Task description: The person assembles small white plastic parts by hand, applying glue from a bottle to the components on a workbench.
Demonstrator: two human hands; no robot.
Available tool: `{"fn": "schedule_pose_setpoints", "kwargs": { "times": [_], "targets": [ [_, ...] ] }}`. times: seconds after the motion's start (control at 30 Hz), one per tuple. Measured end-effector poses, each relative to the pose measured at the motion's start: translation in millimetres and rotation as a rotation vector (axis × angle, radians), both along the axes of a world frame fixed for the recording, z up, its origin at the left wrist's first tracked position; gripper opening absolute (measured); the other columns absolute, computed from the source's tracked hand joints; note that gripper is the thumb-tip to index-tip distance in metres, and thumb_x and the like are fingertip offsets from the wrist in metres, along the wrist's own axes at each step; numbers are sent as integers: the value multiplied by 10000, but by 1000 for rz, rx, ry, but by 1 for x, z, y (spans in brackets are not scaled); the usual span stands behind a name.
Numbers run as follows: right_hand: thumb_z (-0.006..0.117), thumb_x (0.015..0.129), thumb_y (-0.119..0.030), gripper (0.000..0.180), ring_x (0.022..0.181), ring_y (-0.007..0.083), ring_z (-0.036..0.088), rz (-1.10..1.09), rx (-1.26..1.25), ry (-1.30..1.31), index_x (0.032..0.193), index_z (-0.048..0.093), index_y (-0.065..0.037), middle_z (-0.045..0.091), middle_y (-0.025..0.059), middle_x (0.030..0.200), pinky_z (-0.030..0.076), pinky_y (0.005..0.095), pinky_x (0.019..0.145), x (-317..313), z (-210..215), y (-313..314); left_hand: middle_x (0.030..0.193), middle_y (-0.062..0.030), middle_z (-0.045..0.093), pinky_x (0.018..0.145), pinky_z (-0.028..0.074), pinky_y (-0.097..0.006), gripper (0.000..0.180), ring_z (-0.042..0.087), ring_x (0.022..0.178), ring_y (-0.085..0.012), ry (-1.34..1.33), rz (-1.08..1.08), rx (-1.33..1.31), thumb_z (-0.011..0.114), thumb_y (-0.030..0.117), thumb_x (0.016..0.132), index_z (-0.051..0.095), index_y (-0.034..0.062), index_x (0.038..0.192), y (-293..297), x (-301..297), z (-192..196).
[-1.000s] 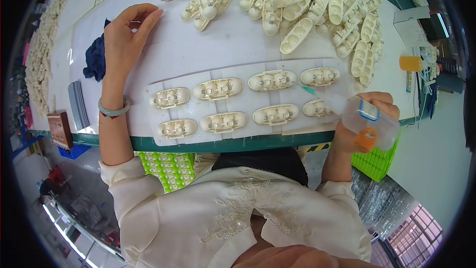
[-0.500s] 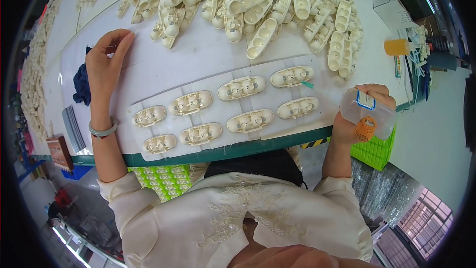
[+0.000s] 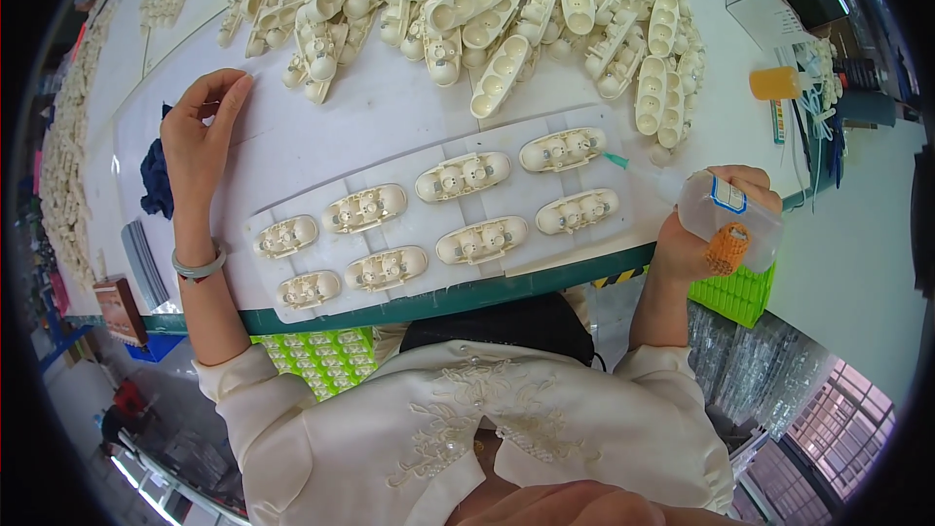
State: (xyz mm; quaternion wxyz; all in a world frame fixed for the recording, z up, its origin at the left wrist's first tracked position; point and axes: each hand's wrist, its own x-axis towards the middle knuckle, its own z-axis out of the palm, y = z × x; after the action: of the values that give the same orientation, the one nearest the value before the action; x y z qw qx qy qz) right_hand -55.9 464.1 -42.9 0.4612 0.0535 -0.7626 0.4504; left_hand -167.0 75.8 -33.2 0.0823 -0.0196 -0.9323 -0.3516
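Note:
My right hand is wrapped round a translucent squeeze bottle with a blue-edged label and an orange mesh patch. Its green nozzle tip points left, just beside the right end of a cream plastic part in the back row. That part and several like it lie in two rows on a white translucent tray at the table's front edge. Left of the tray, my left hand is raised with thumb and forefinger pinched together; anything between them is too small to make out.
A large heap of cream plastic parts covers the table's far side. At the right are an orange-yellow bottle and a white box. Dark blue cloth and a grey ridged block lie left. Green crates stand below.
The nozzle tip has moved right, from under the end of the back-right part to just beside it. My left hand keeps its pinch and has shifted slightly.

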Motion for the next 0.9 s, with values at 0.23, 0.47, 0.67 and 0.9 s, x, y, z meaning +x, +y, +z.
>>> {"fn": "schedule_pose_setpoints", "kwargs": {
  "times": [0.23,0.47,0.67,0.9],
  "targets": [
    [481,764,-299,313,719,188,509,-12,32,-24,838,467,5,491,140,788,439,250,642,1,2,-2,766,-25,635,666,434,-195,199,527,661,-64,2,-5,4,631,173,808,639,2,910,1,-2,-1],
    [496,788,-400,410,715,185,506,146,-297,117,862,459,1,477,135,787,479,283,572,6,0,-13,781,-50,651,661,451,-215,194,575,685,-81,49,-34,-57,626,175,803,641,6,896,-12,2,-4],
    [563,788,-472,483,701,183,516,482,-274,-65,908,439,-21,463,144,867,494,283,528,31,2,-73,756,-35,641,619,441,-200,214,559,672,-66,38,-84,-47,621,202,813,643,14,910,-5,-6,-4],
    [683,713,-50,344,716,258,587,980,-141,-383,942,427,-27,492,189,924,536,321,642,35,20,-135,683,-154,625,556,474,-296,170,607,585,-225,199,-165,56,629,131,753,627,-36,783,-6,-3,9]
  ]
}}
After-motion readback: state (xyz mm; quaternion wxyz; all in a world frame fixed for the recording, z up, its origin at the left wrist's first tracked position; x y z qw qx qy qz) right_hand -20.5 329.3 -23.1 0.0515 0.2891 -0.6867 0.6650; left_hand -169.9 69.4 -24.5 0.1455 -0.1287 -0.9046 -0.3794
